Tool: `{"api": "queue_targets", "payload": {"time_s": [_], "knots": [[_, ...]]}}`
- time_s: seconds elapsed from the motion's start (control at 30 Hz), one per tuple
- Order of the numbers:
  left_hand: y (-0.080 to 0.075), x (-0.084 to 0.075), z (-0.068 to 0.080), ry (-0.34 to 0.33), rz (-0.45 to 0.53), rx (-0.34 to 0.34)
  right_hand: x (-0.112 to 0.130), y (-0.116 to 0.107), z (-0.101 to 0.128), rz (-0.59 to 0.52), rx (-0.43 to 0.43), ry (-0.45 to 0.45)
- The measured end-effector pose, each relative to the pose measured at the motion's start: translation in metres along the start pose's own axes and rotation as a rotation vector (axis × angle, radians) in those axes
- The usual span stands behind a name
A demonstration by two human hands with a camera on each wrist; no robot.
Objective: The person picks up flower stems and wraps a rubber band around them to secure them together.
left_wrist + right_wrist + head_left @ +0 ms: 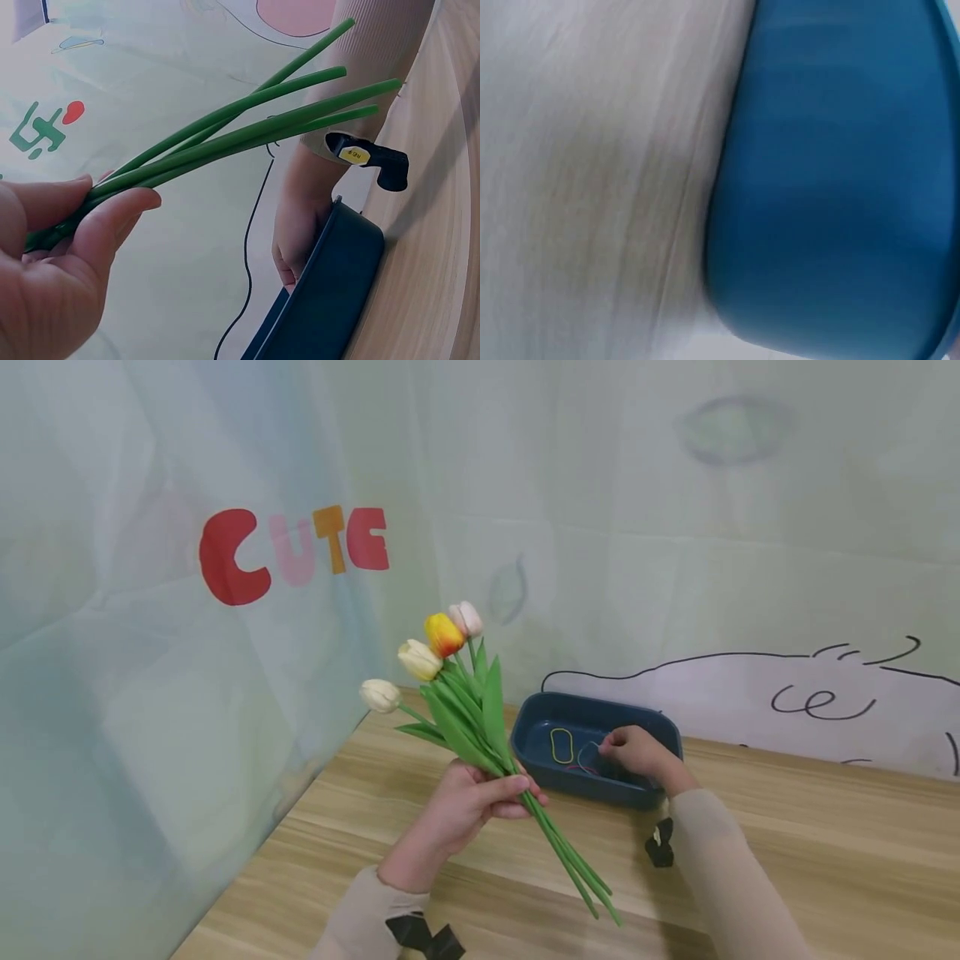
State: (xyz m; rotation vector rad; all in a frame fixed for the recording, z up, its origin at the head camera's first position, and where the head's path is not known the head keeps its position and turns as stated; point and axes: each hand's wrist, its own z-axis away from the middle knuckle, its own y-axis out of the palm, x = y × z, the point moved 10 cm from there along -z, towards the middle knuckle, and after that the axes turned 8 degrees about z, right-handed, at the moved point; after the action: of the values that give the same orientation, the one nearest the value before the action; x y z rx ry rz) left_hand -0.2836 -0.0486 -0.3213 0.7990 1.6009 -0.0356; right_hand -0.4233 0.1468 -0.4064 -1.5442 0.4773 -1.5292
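While I watch through the head camera, my left hand (461, 806) grips a bunch of tulips (465, 710) just left of the blue tray (592, 789), fingers and thumb curled round the stems below the leaves. I count four blooms: two cream, one orange-yellow, one pale pink. My right hand (633, 752) reaches into the tray with fingertips bent down at a thin rubber band (588, 756); whether it already pinches the band I cannot tell. Beside it in the tray lie a yellow band (561, 745) and a pinkish one, so three bands.

In the left wrist view, four stiff green stems (247, 131) fan out past my thumb (112, 217), the tray (330, 300) below them. They look light, smooth and springy; I judge mid-stem the safest hold, the heads being fragile.

The right wrist view is blurred: only the tray's wall (832, 187) against the wooden table (592, 187).
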Motion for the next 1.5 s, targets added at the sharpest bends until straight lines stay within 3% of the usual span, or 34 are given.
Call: {"api": "queue_targets", "payload": {"time_s": [0.33, 0.67, 0.93, 1.27, 1.5], "knots": [[-0.003, -0.005, 0.001, 0.011, 0.003, -0.008, 0.009, -0.003, 0.007, -0.123, 0.024, -0.045], [-0.006, -0.003, 0.0, 0.016, 0.038, -0.018, 0.017, -0.02, 0.023, -0.084, -0.045, -0.081], [-0.007, -0.006, 0.0, 0.025, 0.056, -0.039, 0.036, -0.042, 0.046, -0.121, -0.081, -0.142], [-0.015, -0.003, -0.002, -0.003, 0.075, -0.114, 0.082, -0.063, 0.096, -0.185, -0.125, -0.308], [-0.021, -0.001, -0.003, -0.005, 0.09, -0.168, 0.118, -0.064, 0.137, -0.209, -0.126, -0.492]]}}
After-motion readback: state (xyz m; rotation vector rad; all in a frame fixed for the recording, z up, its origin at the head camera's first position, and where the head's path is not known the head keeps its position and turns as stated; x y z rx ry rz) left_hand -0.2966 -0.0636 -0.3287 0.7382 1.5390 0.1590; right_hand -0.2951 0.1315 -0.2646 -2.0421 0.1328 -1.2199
